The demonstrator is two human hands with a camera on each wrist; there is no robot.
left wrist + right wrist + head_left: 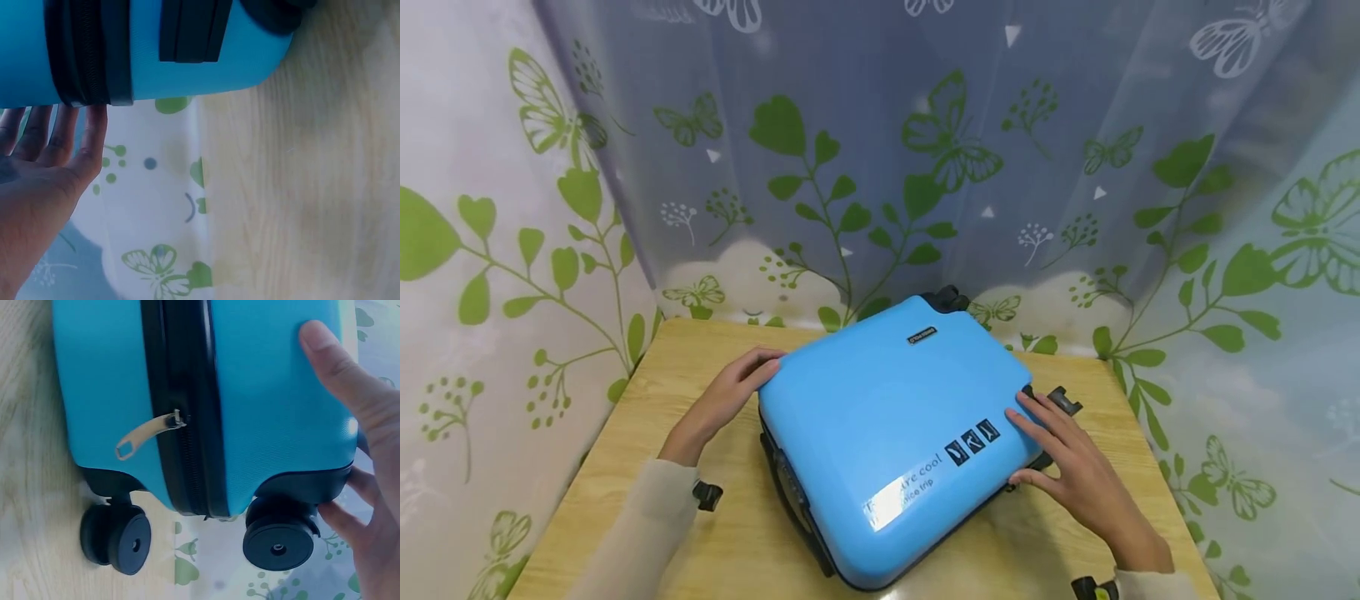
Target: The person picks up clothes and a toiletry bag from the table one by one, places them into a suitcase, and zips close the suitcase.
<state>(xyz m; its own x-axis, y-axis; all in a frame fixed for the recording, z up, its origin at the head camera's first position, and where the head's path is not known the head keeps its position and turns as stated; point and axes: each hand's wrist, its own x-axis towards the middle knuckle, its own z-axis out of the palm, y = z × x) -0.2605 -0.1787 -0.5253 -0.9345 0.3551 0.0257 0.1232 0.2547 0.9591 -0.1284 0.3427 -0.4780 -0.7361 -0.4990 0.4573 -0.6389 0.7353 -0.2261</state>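
A light blue hard-shell suitcase [880, 417] lies flat and angled on the wooden table. Its black handle [793, 492] is along the lower left side, and the wheels [278, 540] are at the right end. My left hand [733, 396] touches the suitcase's far left corner, with fingers extended against its side in the left wrist view. Over the right corner beside the wheels lies my right hand [1071, 458], fingers spread on the shell. In the right wrist view its thumb [337, 362] rests on the blue side. A metal zipper pull [147, 434] hangs from the black zipper band.
The wooden table [700, 542] carries the suitcase. Curtains [865, 167] with green leaves and butterflies enclose the back and both sides. Black straps with small devices [707, 495] are at the cuffs of both beige sleeves [643, 529].
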